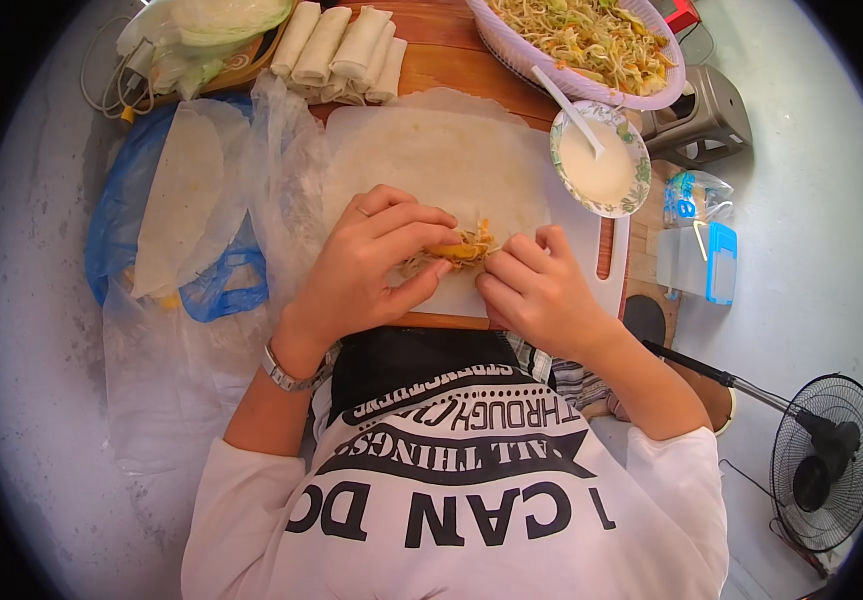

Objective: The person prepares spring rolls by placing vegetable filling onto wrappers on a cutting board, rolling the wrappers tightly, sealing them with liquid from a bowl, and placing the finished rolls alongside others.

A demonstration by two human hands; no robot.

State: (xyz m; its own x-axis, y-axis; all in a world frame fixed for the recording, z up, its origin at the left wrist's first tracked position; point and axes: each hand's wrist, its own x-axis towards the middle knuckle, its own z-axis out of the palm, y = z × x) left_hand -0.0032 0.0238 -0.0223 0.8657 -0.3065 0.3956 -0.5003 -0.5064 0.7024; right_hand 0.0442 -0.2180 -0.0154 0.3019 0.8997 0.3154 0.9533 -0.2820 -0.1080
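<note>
A thin round wrapper sheet (439, 150) lies on a white plastic cutting board (566, 247) before me. On its near part sits a small heap of vegetable and noodle filling (470, 247). My left hand (383, 262) curves over the left end of the filling, its fingertips and thumb touching it. At the right end, my right hand (533, 281) has its fingers curled against the filling or the wrapper edge; what lies under them is hidden. A patterned bowl of whitish paste (600, 169) with a white plastic spoon (568, 111) stands beyond my right hand.
Rolled wrappers (341, 52) are stacked at the back of the wooden table (439, 64). A pink plastic basket (589, 82) of filling stands at the back right. Loose wrapper sheets (180, 202) lie left on a blue plastic bag (113, 225). A standing fan (825, 457) is at the lower right.
</note>
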